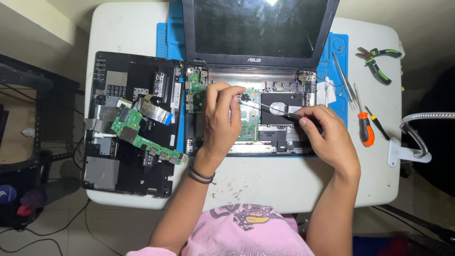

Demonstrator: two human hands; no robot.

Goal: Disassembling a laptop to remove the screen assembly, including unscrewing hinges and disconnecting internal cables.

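An opened black laptop (260,28) lies on a blue mat, its base uncovered with a green circuit board (196,92) and black parts showing. My right hand (327,135) grips a thin screwdriver (272,108) whose metal shaft points left to a spot on the board. My left hand (222,118) rests over the board, fingertips pinched around the screwdriver's tip near a small black part (245,97).
The removed black cover (102,118) with a loose green board (137,137) lies at the left. Pliers (377,61), tweezers (343,78), an orange-handled screwdriver (365,128) and a black one sit at the right, beside a lamp base (403,154) with a gooseneck.
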